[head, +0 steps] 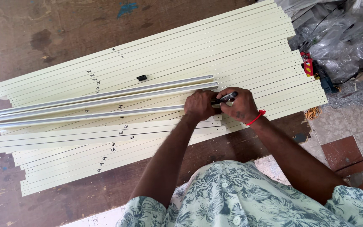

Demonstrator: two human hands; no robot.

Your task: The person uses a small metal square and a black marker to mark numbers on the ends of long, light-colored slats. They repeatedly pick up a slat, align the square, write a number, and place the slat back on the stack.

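The right hand point(239, 105) held a black marker point(224, 98), fingers wrapped around it. The left hand point(199, 105) pressed down on a grey metal strip point(106, 112), just beside the marker. The strip lay across cream slats point(232, 46) on the brown desk point(43, 25). A small black cap point(141, 77) sat on the slats above the strip.

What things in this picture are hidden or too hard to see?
Head view, the only one:
- Tip of the black marker: covered by the left hand and right hand.
- End of the grey strip: under the left hand.
- Things in the clear plastic bags: crumpled, cut by the picture's edge.
- Small black piece on the cream slats: too small to tell.
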